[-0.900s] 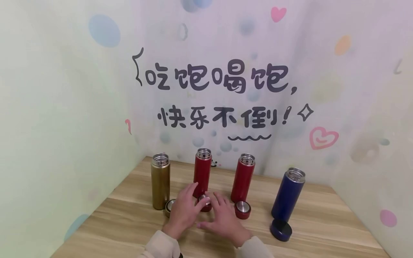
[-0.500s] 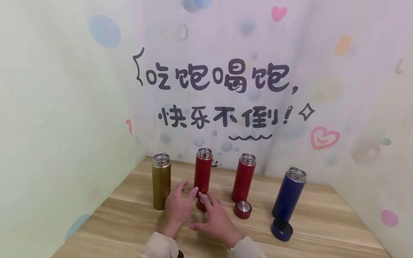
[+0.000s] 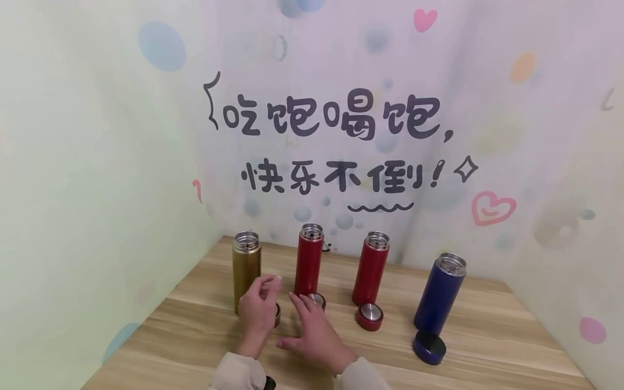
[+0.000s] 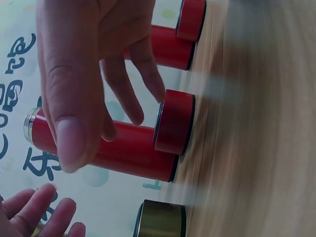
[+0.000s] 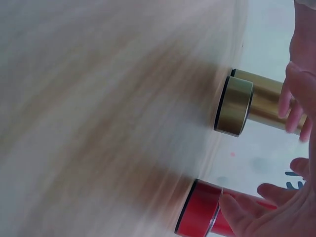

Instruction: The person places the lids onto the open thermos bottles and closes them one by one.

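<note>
My left hand point(image 3: 257, 311) is raised in front of the gold vacuum flask point(image 3: 241, 271), fingers loosely bent and holding nothing. Behind it the gold lid point(image 5: 234, 106) stands on the table, mostly hidden in the head view. With fingers spread and thumb out to the left, my right hand point(image 3: 314, 336) reaches over the table. Its fingertips overlap the top edge of the left red lid point(image 4: 175, 121), which sits in front of the left red flask point(image 3: 309, 265). Both flasks stand upright with bare steel mouths.
Further right are a second red flask point(image 3: 372, 273) with its steel-topped lid point(image 3: 370, 319) and a blue flask point(image 3: 440, 298) with its black-topped lid point(image 3: 429, 349) on the wooden table point(image 3: 502, 336). Printed cloth walls point(image 3: 317, 65) surround the table on three sides.
My left hand has drawn left, from near the left red lid to before the gold flask, its fingers bending more. The right hand has shifted a little left. Flasks and lids stay put.
</note>
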Demonstrator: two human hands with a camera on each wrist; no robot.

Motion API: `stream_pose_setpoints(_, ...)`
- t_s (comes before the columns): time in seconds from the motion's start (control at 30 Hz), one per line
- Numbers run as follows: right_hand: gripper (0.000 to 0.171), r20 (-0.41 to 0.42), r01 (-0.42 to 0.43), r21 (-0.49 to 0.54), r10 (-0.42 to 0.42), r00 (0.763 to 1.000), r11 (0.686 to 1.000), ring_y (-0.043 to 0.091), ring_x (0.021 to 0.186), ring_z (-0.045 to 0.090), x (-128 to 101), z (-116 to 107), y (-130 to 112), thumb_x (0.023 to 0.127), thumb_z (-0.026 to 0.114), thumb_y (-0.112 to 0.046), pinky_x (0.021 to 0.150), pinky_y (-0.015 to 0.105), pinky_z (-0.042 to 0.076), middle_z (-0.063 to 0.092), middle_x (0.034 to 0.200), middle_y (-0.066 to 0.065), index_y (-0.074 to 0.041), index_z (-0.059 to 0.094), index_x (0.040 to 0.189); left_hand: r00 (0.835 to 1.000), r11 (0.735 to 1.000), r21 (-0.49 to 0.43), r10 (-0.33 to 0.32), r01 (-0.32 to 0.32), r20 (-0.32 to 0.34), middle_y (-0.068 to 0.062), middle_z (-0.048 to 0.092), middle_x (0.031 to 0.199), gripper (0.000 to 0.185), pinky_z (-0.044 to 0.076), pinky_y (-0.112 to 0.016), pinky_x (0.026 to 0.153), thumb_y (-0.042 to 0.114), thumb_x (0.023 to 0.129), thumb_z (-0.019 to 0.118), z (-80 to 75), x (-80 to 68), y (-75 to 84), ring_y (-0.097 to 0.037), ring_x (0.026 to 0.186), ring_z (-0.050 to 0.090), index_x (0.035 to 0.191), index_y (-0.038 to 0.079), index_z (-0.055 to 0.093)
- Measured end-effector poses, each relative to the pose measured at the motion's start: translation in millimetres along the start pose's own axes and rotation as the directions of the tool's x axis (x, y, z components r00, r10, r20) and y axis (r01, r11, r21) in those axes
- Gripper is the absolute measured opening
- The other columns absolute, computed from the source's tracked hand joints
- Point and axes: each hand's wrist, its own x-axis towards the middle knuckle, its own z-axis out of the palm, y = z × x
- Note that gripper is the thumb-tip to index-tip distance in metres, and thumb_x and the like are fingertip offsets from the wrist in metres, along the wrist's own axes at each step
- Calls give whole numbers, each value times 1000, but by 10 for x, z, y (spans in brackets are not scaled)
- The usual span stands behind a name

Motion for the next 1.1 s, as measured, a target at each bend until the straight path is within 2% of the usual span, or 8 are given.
stream_pose_setpoints(0.13, 92, 35, 19, 39, -20, 999, 999, 28, 135, 39, 36, 30, -12, 76, 80, -48, 104, 50, 40, 39, 150, 7, -18, 34, 151, 998, 999, -30, -34, 33, -44, 0, 70, 76, 28, 49, -36, 68, 40, 95, 62, -41, 20, -33, -16, 69, 64, 93, 14, 71)
stream_pose_setpoints(0.3, 89, 75, 26, 73, -31, 997, 997, 25, 134, 40, 83, 79, -36, 79, 78, -48, 106, 48, 39, 43, 148, 3, -17, 35, 150, 994, 994, -45, -100, 99, -38, -3, 68, 75, 35, 46, -35, 69, 44, 97, 57, -86, 54, -74, -15, 67, 62, 90, 12, 69)
stream_pose_setpoints(0.37, 88, 85, 18, 76, -25, 996, 997, 25, 133, 41, 102, 93, -49, 79, 77, -48, 105, 48, 39, 44, 146, 4, -16, 36, 150, 992, 993, -42, -111, 109, -54, -3, 67, 73, 36, 46, -35, 68, 44, 97, 57, -98, 66, -93, -16, 65, 61, 90, 11, 69)
stream_pose_setpoints(0.57, 86, 109, -22, 87, 13, 994, 996, 27, 132, 43, 190, 151, -66, 80, 78, -45, 105, 49, 40, 46, 145, 7, -13, 38, 149, 979, 996, -37, -83, 78, -186, -4, 64, 68, 35, 44, -34, 63, 37, 97, 59, -141, 96, -128, -18, 64, 57, 84, 6, 67)
stream_pose_setpoints(0.67, 86, 126, -50, 94, 38, 991, 994, 27, 131, 44, 246, 196, -66, 79, 79, -45, 105, 48, 40, 48, 144, 6, -14, 39, 148, 965, 995, -46, -100, 91, -241, -6, 64, 71, 34, 43, -34, 65, 37, 97, 59, -157, 125, -167, -19, 68, 56, 87, 5, 67)
stream_pose_setpoints(0.83, 86, 140, -66, 75, 55, 989, 995, 27, 128, 47, 326, 258, -107, 77, 81, -44, 103, 48, 42, 51, 141, 7, -13, 41, 147, 945, 989, -80, -145, 127, -292, -10, 62, 83, 35, 42, -29, 66, 36, 96, 61, -182, 166, -233, -21, 74, 55, 99, 1, 62)
stream_pose_setpoints(0.97, 86, 153, -109, 62, 98, 983, 992, 28, 127, 48, 389, 304, -162, 76, 81, -44, 102, 49, 42, 51, 140, 9, -14, 41, 147, 938, 984, -97, -171, 148, -301, -11, 58, 96, 42, 42, -27, 66, 39, 93, 64, -197, 183, -272, -22, 78, 54, 109, 1, 58)
stream_pose_setpoints(1.1, 86, 155, -134, 45, 125, 980, 990, 29, 128, 48, 453, 349, -197, 76, 80, -44, 103, 50, 42, 52, 139, 9, -15, 42, 147, 937, 980, -89, -196, 177, -290, -12, 54, 107, 50, 42, -32, 70, 45, 91, 65, -200, 194, -311, -24, 83, 52, 116, 3, 56)
